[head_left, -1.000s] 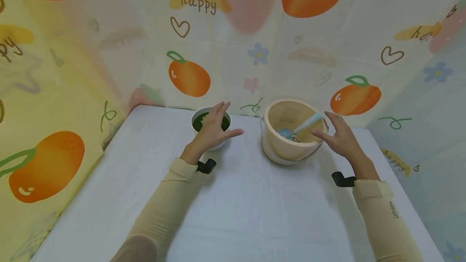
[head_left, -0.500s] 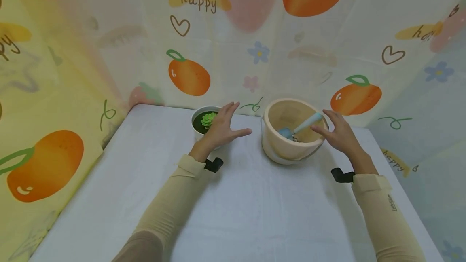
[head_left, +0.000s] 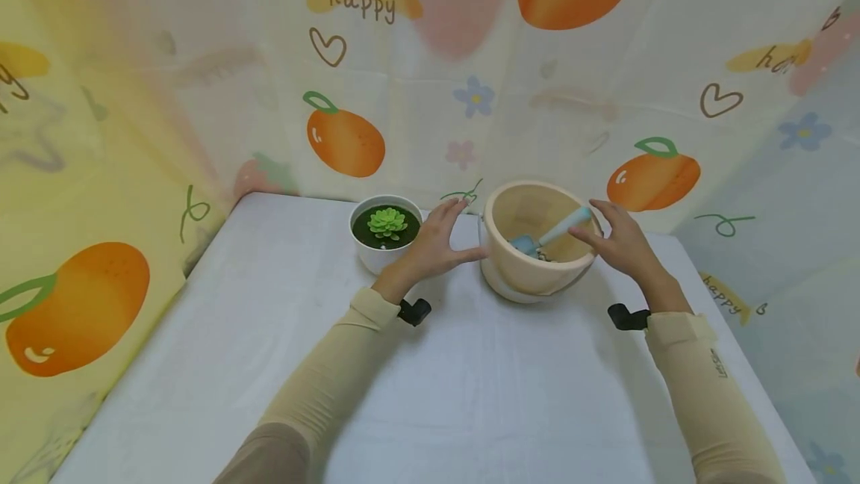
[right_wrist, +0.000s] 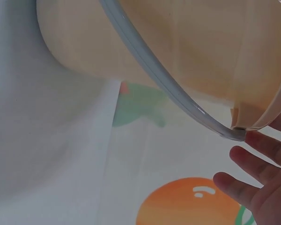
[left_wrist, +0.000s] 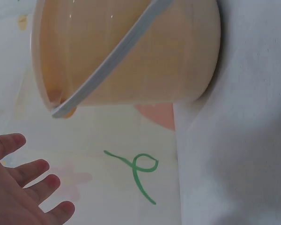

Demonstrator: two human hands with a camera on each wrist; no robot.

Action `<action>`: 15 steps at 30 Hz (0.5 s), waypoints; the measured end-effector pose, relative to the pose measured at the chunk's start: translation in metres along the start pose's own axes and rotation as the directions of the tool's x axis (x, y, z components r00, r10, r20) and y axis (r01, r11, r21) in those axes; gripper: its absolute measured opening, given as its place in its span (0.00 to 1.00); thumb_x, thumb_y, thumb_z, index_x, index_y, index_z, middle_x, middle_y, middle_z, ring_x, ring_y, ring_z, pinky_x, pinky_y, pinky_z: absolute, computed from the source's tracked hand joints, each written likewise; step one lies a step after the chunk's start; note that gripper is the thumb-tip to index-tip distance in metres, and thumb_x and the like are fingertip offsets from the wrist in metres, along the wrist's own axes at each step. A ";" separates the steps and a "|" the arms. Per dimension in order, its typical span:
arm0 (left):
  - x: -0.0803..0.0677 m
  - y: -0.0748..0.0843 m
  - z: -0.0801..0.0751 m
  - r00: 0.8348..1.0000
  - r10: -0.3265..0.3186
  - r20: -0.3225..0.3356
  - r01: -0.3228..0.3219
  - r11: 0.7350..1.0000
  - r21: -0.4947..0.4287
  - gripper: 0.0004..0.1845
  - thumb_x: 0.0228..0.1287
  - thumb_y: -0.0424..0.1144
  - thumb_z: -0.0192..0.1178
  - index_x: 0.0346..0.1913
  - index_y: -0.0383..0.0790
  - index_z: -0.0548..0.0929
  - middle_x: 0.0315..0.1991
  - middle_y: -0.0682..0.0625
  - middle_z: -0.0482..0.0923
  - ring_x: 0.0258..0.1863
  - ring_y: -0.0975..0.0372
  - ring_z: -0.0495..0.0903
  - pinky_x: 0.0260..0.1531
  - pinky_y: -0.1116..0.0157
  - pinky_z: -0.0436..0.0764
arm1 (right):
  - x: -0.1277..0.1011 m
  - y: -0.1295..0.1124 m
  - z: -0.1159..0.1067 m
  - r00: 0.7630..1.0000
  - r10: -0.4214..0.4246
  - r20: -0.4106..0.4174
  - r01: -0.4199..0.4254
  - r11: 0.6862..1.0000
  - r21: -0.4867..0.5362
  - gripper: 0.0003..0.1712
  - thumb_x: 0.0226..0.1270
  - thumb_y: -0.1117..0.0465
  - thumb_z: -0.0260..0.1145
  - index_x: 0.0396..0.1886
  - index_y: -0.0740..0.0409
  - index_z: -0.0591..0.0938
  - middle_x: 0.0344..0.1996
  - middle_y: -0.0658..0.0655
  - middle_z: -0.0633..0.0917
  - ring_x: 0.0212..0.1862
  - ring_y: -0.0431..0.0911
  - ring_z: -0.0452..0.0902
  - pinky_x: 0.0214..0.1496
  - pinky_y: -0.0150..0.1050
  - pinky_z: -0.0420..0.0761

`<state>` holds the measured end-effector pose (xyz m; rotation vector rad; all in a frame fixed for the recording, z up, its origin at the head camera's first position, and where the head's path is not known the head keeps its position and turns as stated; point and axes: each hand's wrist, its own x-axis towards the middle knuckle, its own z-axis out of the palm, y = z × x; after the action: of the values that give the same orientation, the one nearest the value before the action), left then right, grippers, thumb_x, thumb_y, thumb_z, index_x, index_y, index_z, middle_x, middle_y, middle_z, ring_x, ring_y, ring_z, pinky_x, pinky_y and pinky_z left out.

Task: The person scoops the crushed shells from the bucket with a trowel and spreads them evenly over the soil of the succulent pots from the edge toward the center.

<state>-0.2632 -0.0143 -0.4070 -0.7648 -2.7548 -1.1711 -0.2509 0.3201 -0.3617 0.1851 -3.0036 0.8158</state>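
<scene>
— Item: bucket [head_left: 534, 245]?
— On the counter [head_left: 470, 379], at two o'clock; scoop [head_left: 551, 234] inside.
— Hands?
— Left hand [head_left: 440, 245] and right hand [head_left: 621, 241] flank it, fingers spread, gripping nothing.
— Also?
— Potted plant [head_left: 385, 234], eleven o'clock.

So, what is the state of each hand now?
Left hand: open, holds nothing, beside the bucket.
Right hand: open, holds nothing, at the bucket's rim.

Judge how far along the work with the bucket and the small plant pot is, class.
Done: nothing shows as finished; the plant pot stands untouched. In hand: the left hand and right hand flank the beige bucket, fingers spread. Left: gripping it; the blue scoop lies inside.
</scene>
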 end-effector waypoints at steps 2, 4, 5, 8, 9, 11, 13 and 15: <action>0.001 0.002 0.004 1.000 0.000 0.006 0.000 1.000 0.002 0.51 0.55 0.58 0.68 0.77 0.46 0.53 0.77 0.40 0.50 0.76 0.47 0.52 0.70 0.42 0.60 | 0.001 0.000 0.000 1.000 -0.006 -0.001 0.006 1.000 -0.002 0.50 0.65 0.38 0.63 0.74 0.66 0.58 0.71 0.74 0.60 0.72 0.70 0.54 0.69 0.69 0.58; 0.002 0.003 0.007 1.000 0.001 0.008 -0.001 1.000 0.001 0.51 0.55 0.58 0.68 0.77 0.46 0.53 0.76 0.40 0.51 0.76 0.47 0.53 0.70 0.43 0.60 | 0.002 0.000 0.001 1.000 -0.013 -0.004 0.013 1.000 -0.002 0.50 0.65 0.39 0.63 0.74 0.66 0.58 0.71 0.74 0.60 0.72 0.70 0.54 0.69 0.69 0.57; 0.003 0.003 0.008 1.000 0.003 0.007 -0.003 1.000 0.000 0.51 0.55 0.59 0.68 0.77 0.46 0.53 0.76 0.39 0.52 0.75 0.47 0.53 0.70 0.43 0.60 | 0.002 0.000 0.001 1.000 -0.014 -0.006 0.014 1.000 -0.002 0.50 0.65 0.39 0.63 0.74 0.66 0.59 0.71 0.74 0.61 0.72 0.69 0.54 0.69 0.69 0.57; 0.005 0.003 0.013 1.000 0.008 0.005 -0.008 1.000 -0.003 0.52 0.55 0.59 0.68 0.76 0.45 0.54 0.76 0.39 0.53 0.75 0.47 0.54 0.70 0.42 0.60 | 0.003 0.001 0.001 1.000 -0.016 -0.011 0.016 1.000 -0.008 0.49 0.65 0.38 0.63 0.74 0.66 0.60 0.71 0.74 0.61 0.71 0.70 0.54 0.69 0.69 0.58; 0.006 0.003 0.014 1.000 0.009 0.005 -0.009 1.000 -0.006 0.51 0.55 0.59 0.68 0.76 0.45 0.54 0.76 0.40 0.54 0.75 0.47 0.54 0.70 0.42 0.60 | 0.004 0.002 0.002 1.000 -0.016 -0.011 0.016 1.000 -0.009 0.49 0.65 0.38 0.63 0.74 0.66 0.60 0.71 0.74 0.61 0.71 0.70 0.55 0.69 0.69 0.58; 0.007 0.003 0.017 1.000 0.012 0.004 -0.012 1.000 -0.011 0.51 0.55 0.58 0.68 0.76 0.44 0.54 0.76 0.41 0.54 0.75 0.48 0.54 0.70 0.41 0.60 | 0.005 0.003 0.002 1.000 -0.016 -0.011 0.016 1.000 -0.013 0.49 0.65 0.37 0.62 0.74 0.65 0.60 0.71 0.73 0.61 0.71 0.70 0.55 0.68 0.69 0.58; 0.009 0.004 0.020 1.000 0.013 0.005 -0.013 1.000 -0.021 0.50 0.56 0.58 0.68 0.76 0.43 0.54 0.76 0.42 0.55 0.76 0.49 0.54 0.70 0.41 0.59 | 0.006 0.004 0.002 1.000 -0.019 -0.013 0.018 1.000 -0.017 0.49 0.65 0.37 0.62 0.73 0.66 0.60 0.71 0.73 0.62 0.71 0.70 0.55 0.68 0.69 0.58; 0.010 0.005 0.022 1.000 0.012 0.008 -0.012 0.999 -0.036 0.50 0.57 0.57 0.68 0.76 0.43 0.54 0.76 0.43 0.55 0.76 0.49 0.54 0.70 0.40 0.59 | 0.006 0.005 0.002 1.000 -0.021 -0.017 0.021 1.000 -0.015 0.49 0.65 0.38 0.62 0.73 0.66 0.60 0.70 0.73 0.62 0.71 0.70 0.55 0.68 0.69 0.59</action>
<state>-0.2665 0.0074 -0.4169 -0.7895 -2.7390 -1.2207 -0.2578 0.3227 -0.3654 0.2081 -2.9859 0.7885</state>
